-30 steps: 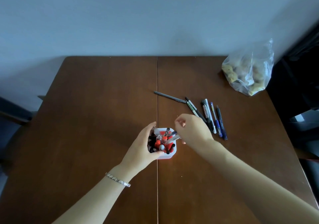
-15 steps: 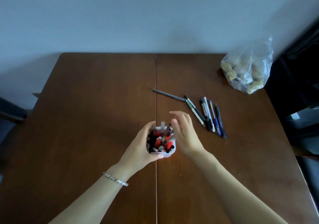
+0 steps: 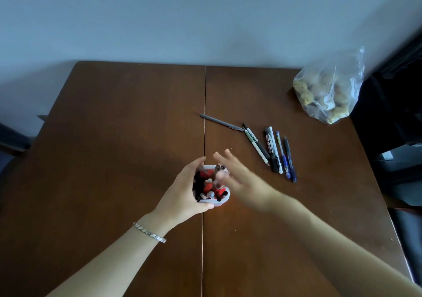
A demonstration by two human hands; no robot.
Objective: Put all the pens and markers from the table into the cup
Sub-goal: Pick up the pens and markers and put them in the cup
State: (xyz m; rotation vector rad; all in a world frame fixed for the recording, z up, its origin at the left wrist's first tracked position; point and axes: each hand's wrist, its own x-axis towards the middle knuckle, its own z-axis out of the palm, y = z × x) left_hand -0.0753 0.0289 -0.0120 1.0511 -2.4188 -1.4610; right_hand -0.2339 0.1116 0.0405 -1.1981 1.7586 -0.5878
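Note:
A white cup (image 3: 219, 202) stuffed with several red, black and grey pens stands near the table's middle seam. My left hand (image 3: 187, 191) wraps around its left side. My right hand (image 3: 242, 177) hovers just right of the cup, fingers spread, blurred, holding nothing. Farther right, loose on the wood, lie a grey pen (image 3: 220, 122), two thin black-and-white pens (image 3: 257, 145), a black whiteboard marker (image 3: 271, 148) and two blue pens (image 3: 286, 157).
The brown wooden table (image 3: 114, 136) has a seam down its middle. A clear plastic bag of yellowish lumps (image 3: 328, 91) sits at the back right corner. Dark furniture stands past the table's right edge, and a pale wall rises behind.
My right hand let a pen go into the cup, opened its fingers and lifted off toward the right. My left hand stayed on the cup.

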